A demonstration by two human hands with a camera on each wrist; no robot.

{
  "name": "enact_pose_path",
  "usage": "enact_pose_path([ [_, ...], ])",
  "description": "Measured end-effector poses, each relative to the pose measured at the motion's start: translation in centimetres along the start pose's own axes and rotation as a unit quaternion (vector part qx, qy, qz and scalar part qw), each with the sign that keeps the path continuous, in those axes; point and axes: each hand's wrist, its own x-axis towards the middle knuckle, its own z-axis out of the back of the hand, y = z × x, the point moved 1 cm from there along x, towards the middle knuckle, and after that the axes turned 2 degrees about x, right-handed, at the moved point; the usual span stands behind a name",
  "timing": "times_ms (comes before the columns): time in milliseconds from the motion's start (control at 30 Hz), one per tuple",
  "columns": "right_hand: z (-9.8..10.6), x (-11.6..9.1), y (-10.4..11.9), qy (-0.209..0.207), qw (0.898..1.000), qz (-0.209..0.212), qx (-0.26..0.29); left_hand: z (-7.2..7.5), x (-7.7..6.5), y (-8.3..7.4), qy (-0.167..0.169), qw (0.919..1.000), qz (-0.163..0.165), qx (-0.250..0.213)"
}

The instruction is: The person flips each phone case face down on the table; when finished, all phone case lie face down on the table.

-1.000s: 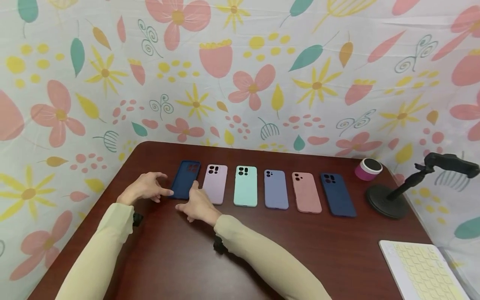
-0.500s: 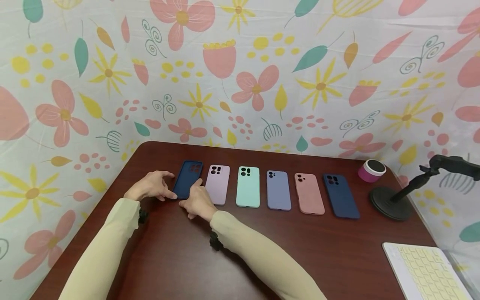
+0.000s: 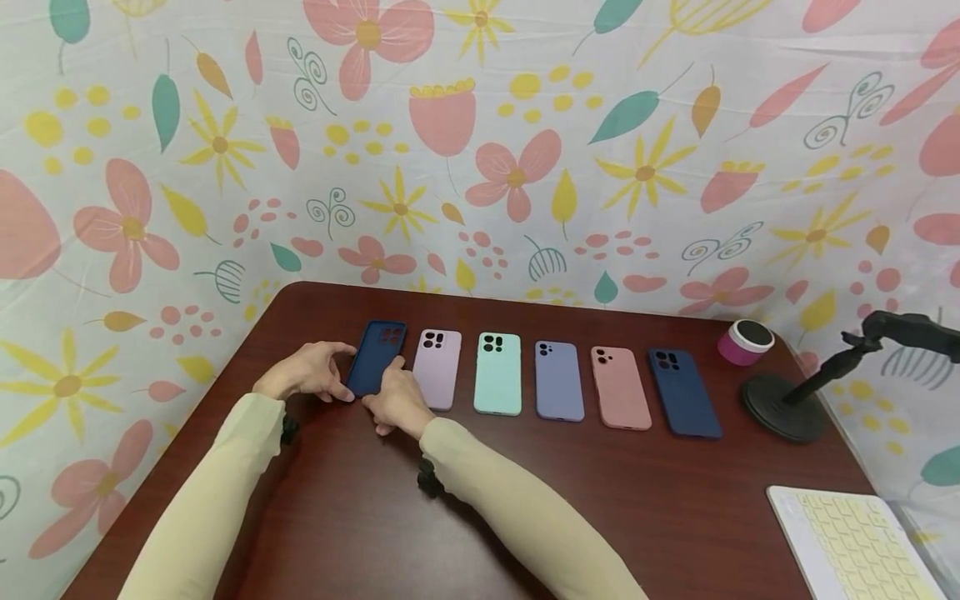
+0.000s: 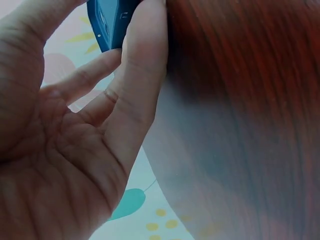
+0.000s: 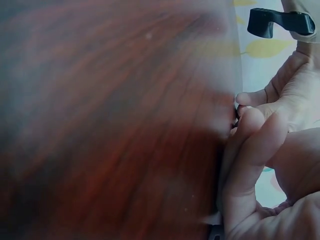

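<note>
A dark blue phone case [image 3: 375, 364] lies at the left end of a row of cases, hollow side up, with its camera cutout at the far end. My left hand [image 3: 309, 372] holds its left edge, thumb at the near left corner. In the left wrist view the fingers meet the end of the case [image 4: 116, 25]. At the near right corner, my right hand [image 3: 399, 400] grips the case with one finger stretched along its right edge. The right wrist view has both hands close together, but there the case is mostly hidden behind the right hand [image 5: 255, 170].
Right of it lie a lilac case [image 3: 437, 371], a mint case [image 3: 498, 375], a periwinkle case [image 3: 558, 382], a pink case [image 3: 622, 388] and another dark blue case [image 3: 686, 393]. Farther right are a purple-and-white round object [image 3: 745, 342], a black stand [image 3: 787, 407] and a white keyboard [image 3: 855, 533].
My left hand has come slightly closer to the case's left edge. The right hand stays at its near right corner. The head view has shifted a little.
</note>
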Motion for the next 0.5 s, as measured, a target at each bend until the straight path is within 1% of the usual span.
enact_pose_path([
  [67, 0.13, -0.58, 0.28, -0.003, 1.0, 0.002, -0.002, -0.03, 0.04, 0.17, 0.001, 1.0, -0.001, -0.001],
  [133, -0.04, -0.52, 0.2, -0.003, 1.0, 0.004, -0.002, -0.11, 0.07, 0.4, 0.0, 1.0, 0.002, -0.008],
  [267, -0.19, -0.68, 0.18, -0.005, 1.0, 0.011, 0.014, -0.28, -0.23, 0.57, -0.011, 0.9997, 0.004, -0.023],
  [333, 0.1, -1.0, 0.36, 0.0, 0.999, 0.016, 0.032, -0.38, -0.44, 0.5, -0.02, 0.9994, 0.005, -0.029],
  [433, -0.19, -0.38, 0.04, -0.005, 0.999, 0.025, 0.044, -0.55, -0.64, 0.37, -0.034, 0.9988, 0.007, -0.034],
  [500, -0.37, 0.0, -0.14, -0.008, 0.999, 0.031, 0.043, -0.68, -0.63, 0.28, -0.043, 0.9983, 0.011, -0.037],
])
